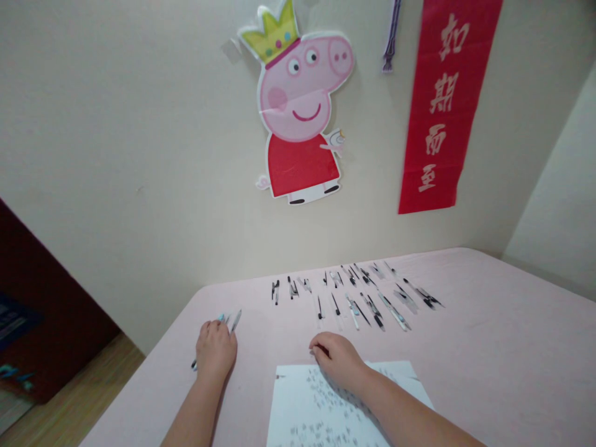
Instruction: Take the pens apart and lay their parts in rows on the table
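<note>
On the pink-covered table, my left hand (216,349) is closed over a few pens (236,320). Their ends stick out beyond the fingers, and a dark tip shows by the wrist side. My right hand (338,359) rests with curled fingers at the top edge of a white sheet of paper (298,397) covered in handwriting. Whatever those fingers may hold is hidden. Past that hand, several pens and pen parts (370,310) lie in two rough rows, some in small groups.
The pink tabletop (488,347) meets a pale wall at the back. A pig cutout (302,161) and a red banner with characters (447,112) hang on the wall. At left, a dark brown panel (41,310) stands beyond the table's edge, above a wooden floor (112,363).
</note>
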A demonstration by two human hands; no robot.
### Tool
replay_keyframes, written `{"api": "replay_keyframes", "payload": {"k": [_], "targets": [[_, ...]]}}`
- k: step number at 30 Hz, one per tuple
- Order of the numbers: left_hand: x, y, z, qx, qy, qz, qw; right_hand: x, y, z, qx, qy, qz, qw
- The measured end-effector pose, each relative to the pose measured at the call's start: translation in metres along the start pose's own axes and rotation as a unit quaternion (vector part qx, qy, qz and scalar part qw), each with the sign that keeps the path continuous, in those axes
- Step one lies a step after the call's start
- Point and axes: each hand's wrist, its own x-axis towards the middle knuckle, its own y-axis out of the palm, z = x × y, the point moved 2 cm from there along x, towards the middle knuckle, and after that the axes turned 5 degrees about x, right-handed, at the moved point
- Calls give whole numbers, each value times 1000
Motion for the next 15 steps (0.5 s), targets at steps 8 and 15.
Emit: {"api": "replay_keyframes", "payload": {"k": [8,15], "targets": [[-1,0,-3,15,26,0,1000,0,-1,1,-6,4,0,1000],[-1,-10,-14,-79,39,-25,996,0,0,-1,-18,7,-2,1000]]}}
